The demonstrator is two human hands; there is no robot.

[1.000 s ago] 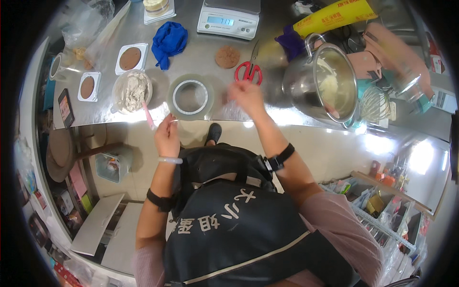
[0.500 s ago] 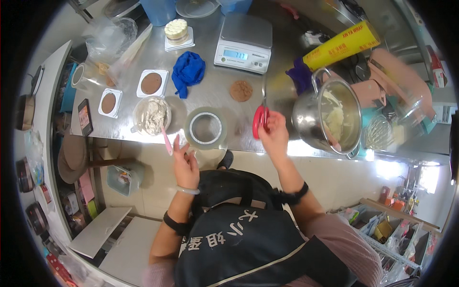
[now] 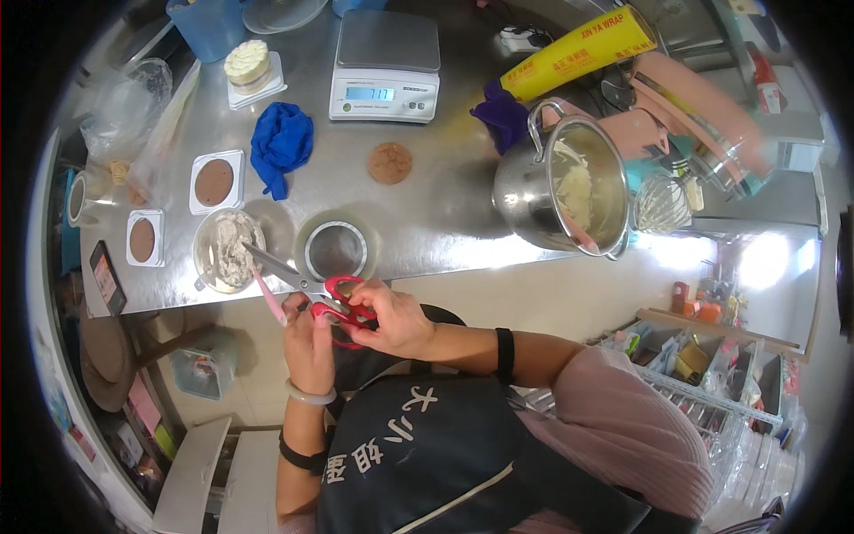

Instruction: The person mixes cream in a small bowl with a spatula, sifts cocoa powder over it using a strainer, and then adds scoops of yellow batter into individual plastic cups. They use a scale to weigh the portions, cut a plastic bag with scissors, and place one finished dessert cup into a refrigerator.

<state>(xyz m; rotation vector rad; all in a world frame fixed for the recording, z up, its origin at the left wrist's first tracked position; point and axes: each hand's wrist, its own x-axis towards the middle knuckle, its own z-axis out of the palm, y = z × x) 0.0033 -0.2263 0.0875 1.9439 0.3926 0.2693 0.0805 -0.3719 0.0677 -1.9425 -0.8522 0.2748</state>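
Note:
My right hand (image 3: 398,322) is closed around the red handles of a pair of scissors (image 3: 289,274). Their parted blades point up and left, the tip over the bowl of brownish cream (image 3: 236,247) at the table's front edge. Close below the blades, my left hand (image 3: 309,354) has its fingers pinched together; what lies between them is too fine to make out. A pink spatula handle (image 3: 269,296) slants from the bowl to beside these fingers. Just beyond the scissors, a wide roll of clear film (image 3: 373,245) lies flat on the metal table.
Two brown cake rounds (image 3: 214,182) (image 3: 142,240) sit on white squares. A third round (image 3: 390,164) lies bare near the scale (image 3: 384,80). A blue cloth (image 3: 281,144), a layered cake (image 3: 248,68), a steel pot (image 3: 525,191), a yellow wrap box (image 3: 578,55) and a phone (image 3: 108,278) surround them.
My right hand has brought the scissors leftward from beside the pot to my left hand, and the blades have opened. The whole view has shifted; my left hand's fingers have closed.

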